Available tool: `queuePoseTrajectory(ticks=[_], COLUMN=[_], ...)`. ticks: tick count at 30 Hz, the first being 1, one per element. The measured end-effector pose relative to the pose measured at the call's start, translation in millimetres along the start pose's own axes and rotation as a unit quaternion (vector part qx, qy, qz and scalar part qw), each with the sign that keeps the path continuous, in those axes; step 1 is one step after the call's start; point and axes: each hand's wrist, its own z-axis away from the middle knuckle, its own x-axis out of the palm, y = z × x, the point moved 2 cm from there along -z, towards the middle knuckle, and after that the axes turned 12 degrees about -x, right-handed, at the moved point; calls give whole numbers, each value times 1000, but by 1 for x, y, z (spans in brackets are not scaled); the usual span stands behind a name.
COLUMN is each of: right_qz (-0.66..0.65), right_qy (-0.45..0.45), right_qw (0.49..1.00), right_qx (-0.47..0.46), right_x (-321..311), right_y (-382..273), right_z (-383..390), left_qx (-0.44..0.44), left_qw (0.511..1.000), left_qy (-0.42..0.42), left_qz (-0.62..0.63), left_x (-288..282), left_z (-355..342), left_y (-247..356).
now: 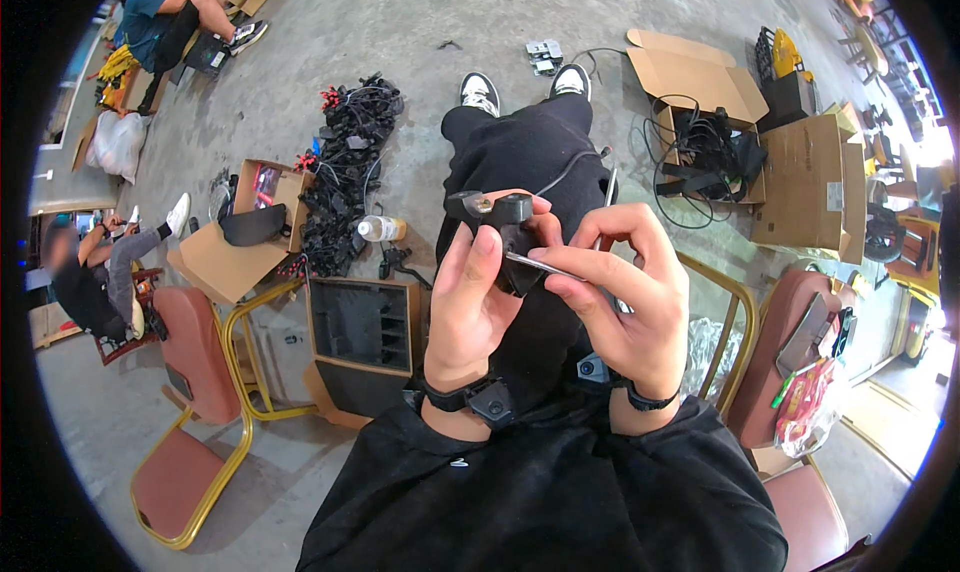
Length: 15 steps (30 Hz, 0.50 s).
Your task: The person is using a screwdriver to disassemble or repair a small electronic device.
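Held up over the lap, the black clamp part [497, 222] sits gripped in the left hand [470, 302] while the right hand [620, 292] pinches a thin metal tool [545, 265] against it, seemingly mid-adjustment, which needs a steady, aligned tip

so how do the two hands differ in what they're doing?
The left hand wraps its grip around a black plastic bracket, palm toward the camera; the right hand pinches a thin metal tool between thumb and fingers, its tip at the bracket. Both are bare, raised over the lap, with black wristbands.
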Motion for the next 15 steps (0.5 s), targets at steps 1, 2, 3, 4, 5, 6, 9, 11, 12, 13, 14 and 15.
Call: queuePoseTrajectory(ticks=[1, 2, 3, 4, 5, 6, 9, 11, 12, 13, 14, 15], right_qz=[-5, -14, -24, -35, -45, -56, -58, -51, -48, -46, -56, -66], right_qy=[1, -4, -9, -12, -11, -7, -4, -9, -13, -17, -9, -1], right_qw=[1000, 1000, 1000, 999, 998, 997, 996, 995, 995, 994, 993, 992], right_qx=[0, 5, 12, 22, 36, 52, 72, 82, 92, 101, 103, 105], right_x=[0, 1, 2, 2, 3, 3, 1, -1, -2, -2, -2, -1], right_y=[0, 1, 1, 2, 1, 1, -1, -2, -3, -4, -4, -2], right_z=[0, 1, 1, 2, 3, 3, 5, 5, 6, 6, 7, 7], left_qx=[1, -1, -3, 2, 6, 10, 16, 22, 25, 30, 34, 39], left_qw=[1000, 1000, 1000, 999, 999, 999, 998, 996, 995, 995, 996, 996], left_qy=[-6, -16, -26, -30, -34, -39, 26, 9, 1, -14, -26, -42], left_qz=[3, 10, 16, 12, 9, 5, -61, -91, -94, -90, -81, -73], left_x=[0, 0, 0, 0, 1, 2, 5, 5, 5, 5, 5, 5], left_z=[0, -2, -2, -3, -3, -3, 0, -1, -2, -2, -2, -2], left_y=[1, 1, 1, 2, 2, 1, 0, 1, 2, 2, 2, 2])
